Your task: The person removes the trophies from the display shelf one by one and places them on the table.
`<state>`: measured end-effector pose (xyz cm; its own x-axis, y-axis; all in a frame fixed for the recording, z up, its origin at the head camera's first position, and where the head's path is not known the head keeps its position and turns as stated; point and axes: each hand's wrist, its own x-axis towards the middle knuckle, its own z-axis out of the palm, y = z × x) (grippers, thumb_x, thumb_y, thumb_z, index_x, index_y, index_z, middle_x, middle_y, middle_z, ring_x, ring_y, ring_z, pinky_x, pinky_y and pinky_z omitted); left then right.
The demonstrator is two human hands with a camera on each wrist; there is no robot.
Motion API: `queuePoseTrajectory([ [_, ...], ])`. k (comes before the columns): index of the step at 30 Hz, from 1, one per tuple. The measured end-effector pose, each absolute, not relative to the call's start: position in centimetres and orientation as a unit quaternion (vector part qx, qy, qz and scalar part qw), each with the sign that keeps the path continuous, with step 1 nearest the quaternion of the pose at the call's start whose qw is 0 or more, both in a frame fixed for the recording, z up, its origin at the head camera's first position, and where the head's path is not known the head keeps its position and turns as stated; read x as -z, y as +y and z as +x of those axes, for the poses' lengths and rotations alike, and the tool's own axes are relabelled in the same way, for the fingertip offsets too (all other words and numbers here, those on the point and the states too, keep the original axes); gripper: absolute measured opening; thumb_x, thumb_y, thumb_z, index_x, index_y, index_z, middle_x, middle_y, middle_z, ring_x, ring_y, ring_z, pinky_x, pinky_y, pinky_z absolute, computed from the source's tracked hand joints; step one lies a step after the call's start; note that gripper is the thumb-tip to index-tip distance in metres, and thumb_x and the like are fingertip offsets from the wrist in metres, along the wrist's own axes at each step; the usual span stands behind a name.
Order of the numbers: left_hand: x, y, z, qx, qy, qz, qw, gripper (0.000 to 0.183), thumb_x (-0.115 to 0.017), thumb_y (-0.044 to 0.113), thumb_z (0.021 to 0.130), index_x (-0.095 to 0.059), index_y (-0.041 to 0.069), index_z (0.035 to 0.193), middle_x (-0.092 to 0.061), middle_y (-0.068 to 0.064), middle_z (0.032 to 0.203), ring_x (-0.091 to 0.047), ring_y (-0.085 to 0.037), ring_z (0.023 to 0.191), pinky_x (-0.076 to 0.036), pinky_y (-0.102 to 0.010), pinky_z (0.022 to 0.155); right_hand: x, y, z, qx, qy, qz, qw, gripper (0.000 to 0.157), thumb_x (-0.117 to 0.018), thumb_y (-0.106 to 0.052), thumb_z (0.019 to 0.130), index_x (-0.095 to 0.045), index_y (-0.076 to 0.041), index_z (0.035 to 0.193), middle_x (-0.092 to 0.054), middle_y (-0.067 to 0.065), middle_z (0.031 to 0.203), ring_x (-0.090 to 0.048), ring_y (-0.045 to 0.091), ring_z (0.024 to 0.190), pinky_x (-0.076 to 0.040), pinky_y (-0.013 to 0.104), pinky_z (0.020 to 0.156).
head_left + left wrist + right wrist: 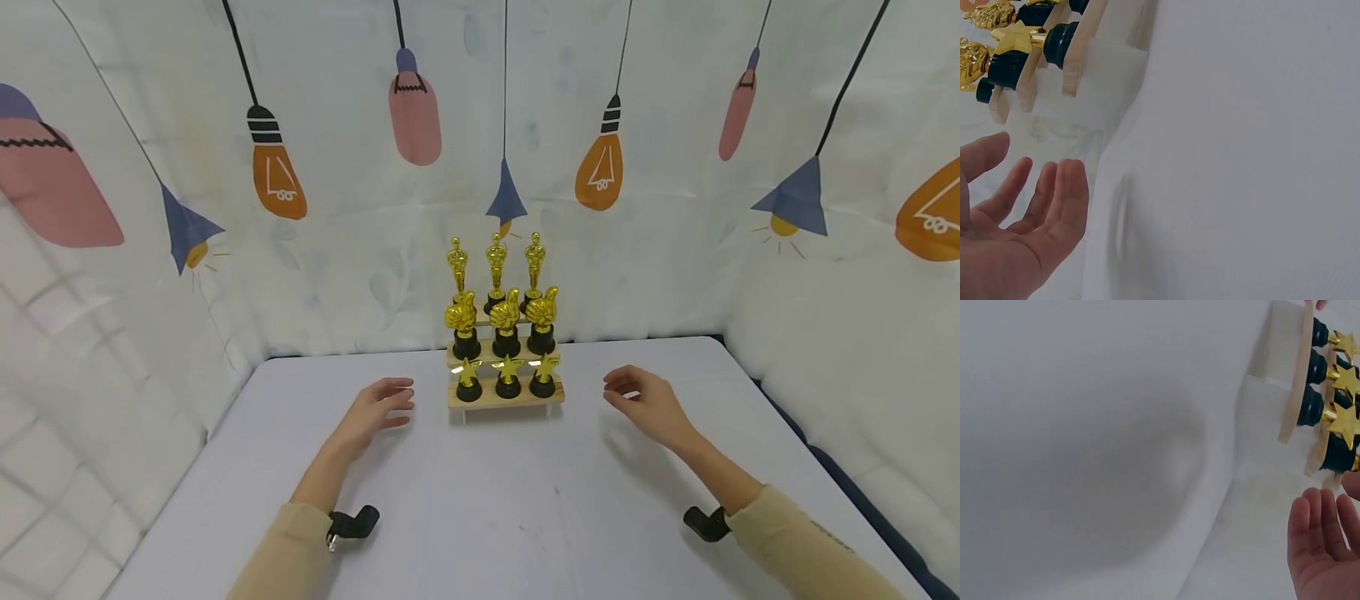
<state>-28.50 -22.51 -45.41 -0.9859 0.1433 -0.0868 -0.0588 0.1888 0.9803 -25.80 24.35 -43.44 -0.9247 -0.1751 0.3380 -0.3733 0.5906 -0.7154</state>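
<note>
A stepped wooden stand [487, 401] near the back of the table bears three rows of small gold trophies on black bases. Star trophies [507, 387] occupy the front step, thumbs-up trophies [506, 342] the middle one, and statuette trophies [496, 268] the top. To the left of the stand, my left hand [372, 410] is held above the table, fingers loosely bent and apart, holding nothing. My right hand [649, 405] hovers on the other side with its fingers gently curved and nothing in it. In the right wrist view its palm [1325, 575] is below the star trophies [1344, 422].
A white cloth covers the table [480, 517]. Behind and at the sides hangs a pale curtain [337, 275] printed with lamps and bulbs. Black wrist devices [352, 523] stick out from both beige sleeves [288, 550].
</note>
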Motion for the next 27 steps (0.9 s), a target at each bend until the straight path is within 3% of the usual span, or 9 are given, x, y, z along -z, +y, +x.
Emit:
queuePoseTrajectory([
  [4,45.4,-21.3,-28.8,-0.668,0.738,0.023,0.092,0.053,-0.064,0.016,0.104,-0.045,-0.006,0.148,-0.048,-0.026,0.145,-0.06,-0.031,0.117,-0.057,-0.039,0.095,43.4,23.1,-25.8,-0.477,-0.863,0.141,0.088,0.022,-0.074,-0.01,0.095,-0.067,-0.002,0.115,-0.071,0.009,0.104,-0.068,0.023,0.093,-0.058,0.026,0.076],
  [13,46.0,-18.6,-29.7,-0.703,0.701,0.007,0.116,0.053,-0.063,0.005,0.102,-0.044,-0.006,0.15,-0.048,-0.028,0.142,-0.059,-0.029,0.113,-0.055,-0.041,0.098,43.7,20.4,-26.3,-0.565,-0.818,0.104,0.025,0.032,-0.073,-0.004,0.095,-0.06,0.006,0.122,-0.065,0.017,0.108,-0.067,0.025,0.092,-0.061,0.039,0.083],
  [22,46.4,-17.1,-30.7,-0.717,0.686,0.0,0.12,0.052,-0.065,0.002,0.099,-0.047,-0.003,0.148,-0.051,-0.027,0.139,-0.063,-0.027,0.109,-0.056,-0.043,0.097,44.4,19.0,-27.4,-0.609,-0.79,0.069,-0.011,0.038,-0.071,-0.001,0.096,-0.056,0.012,0.128,-0.062,0.018,0.109,-0.067,0.039,0.101,-0.059,0.047,0.089],
  [27,46.5,-16.8,-31.0,-0.714,0.688,0.001,0.127,0.056,-0.066,-0.001,0.097,-0.045,-0.005,0.149,-0.048,-0.03,0.142,-0.063,-0.026,0.107,-0.056,-0.044,0.097,44.3,18.4,-27.7,-0.616,-0.785,0.055,-0.007,0.035,-0.071,0.0,0.095,-0.06,0.01,0.126,-0.062,0.016,0.107,-0.067,0.034,0.096,-0.059,0.049,0.088],
])
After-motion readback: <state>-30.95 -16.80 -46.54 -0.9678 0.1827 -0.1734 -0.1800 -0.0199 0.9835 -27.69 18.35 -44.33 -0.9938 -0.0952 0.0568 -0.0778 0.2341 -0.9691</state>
